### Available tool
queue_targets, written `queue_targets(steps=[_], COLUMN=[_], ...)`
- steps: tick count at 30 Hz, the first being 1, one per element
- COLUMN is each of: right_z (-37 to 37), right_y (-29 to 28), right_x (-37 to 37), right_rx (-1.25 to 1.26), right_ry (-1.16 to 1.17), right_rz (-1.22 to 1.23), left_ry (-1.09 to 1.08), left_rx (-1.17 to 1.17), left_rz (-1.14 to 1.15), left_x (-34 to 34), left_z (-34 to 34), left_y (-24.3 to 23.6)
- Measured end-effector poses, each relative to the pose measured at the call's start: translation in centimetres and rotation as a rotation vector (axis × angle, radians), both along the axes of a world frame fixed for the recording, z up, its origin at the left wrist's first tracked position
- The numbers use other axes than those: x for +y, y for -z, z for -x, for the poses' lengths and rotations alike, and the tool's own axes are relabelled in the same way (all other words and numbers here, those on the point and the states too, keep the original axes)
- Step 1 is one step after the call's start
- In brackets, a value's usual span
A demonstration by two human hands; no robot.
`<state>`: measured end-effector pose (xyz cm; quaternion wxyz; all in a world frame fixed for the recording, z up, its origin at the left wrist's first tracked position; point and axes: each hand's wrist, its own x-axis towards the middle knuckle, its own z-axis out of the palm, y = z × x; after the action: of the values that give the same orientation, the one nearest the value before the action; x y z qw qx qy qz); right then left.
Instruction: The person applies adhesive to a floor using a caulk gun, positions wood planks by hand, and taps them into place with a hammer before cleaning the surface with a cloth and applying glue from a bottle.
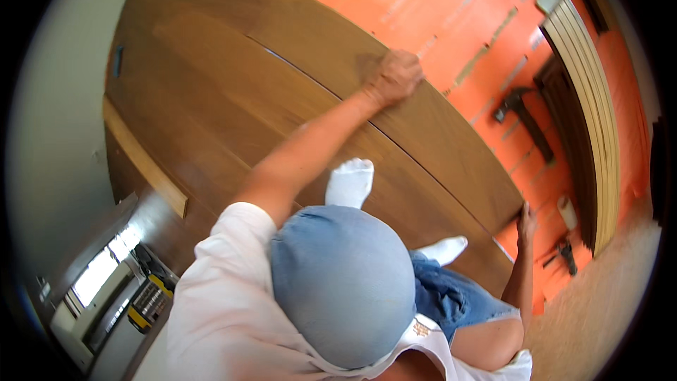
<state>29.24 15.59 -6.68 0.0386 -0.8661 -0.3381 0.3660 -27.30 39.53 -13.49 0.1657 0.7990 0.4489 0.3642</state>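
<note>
A long brown wood floor plank (451, 127) lies along the outer edge of the laid wood flooring (211, 113), with a thin gap between them. Across the boards reaches my left arm; my left hand (396, 77) is closed, knuckles up, over the plank's outer edge. At the plank's near right end, my right hand (526, 226) grips the corner, its fingers partly hidden. My white-socked feet (350, 182) rest on the boards. A rounded light-blue cloth shape (342, 282) hides part of the floor before me.
Orange underlayment (486, 56) extends beyond the plank. On it lie a hammer (525, 121), a white roll (566, 213), a small dark tool (567, 257) and stacked planks (589, 120). A wood strip (144, 155) lies by the left wall (63, 99). A yellow-black case (151, 303) is lower left.
</note>
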Motion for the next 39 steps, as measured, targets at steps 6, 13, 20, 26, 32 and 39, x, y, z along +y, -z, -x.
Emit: queue_targets(steps=[6, 13, 20, 26, 32, 39], right_z=[0.3, 1.3, 7.9, 13.4, 16.4, 24.4], right_y=[0.3, -2.6, -1.0, 0.7, -3.3, -3.1], right_x=[-0.2, 3.9, 19.1, 23.9, 25.5, 30.9], right_rx=[-0.116, -0.432, -0.681, -0.64, -0.399, -0.179], right_ry=[-0.109, -0.516, -1.087, -1.211, -1.064, -1.169], right_rz=[-0.015, 0.28, -0.508, -0.319, -0.106, -0.243], left_ry=[0.011, 0.011, -0.001, 0.004, -0.099, -0.256], left_rx=[0.014, 0.08, 0.092, 0.117, 0.174, 0.205], left_rz=[0.015, 0.023, -0.037, -0.04, -0.188, -0.133], left_x=[0.0, -0.2, -0.6, -0.7, -0.8, -1.9], left_z=[-0.2, -0.5, -0.9, -0.7, -0.8, -0.8], left_y=[0.0, -0.2, 1.1, 1.7, 1.4, 1.3])
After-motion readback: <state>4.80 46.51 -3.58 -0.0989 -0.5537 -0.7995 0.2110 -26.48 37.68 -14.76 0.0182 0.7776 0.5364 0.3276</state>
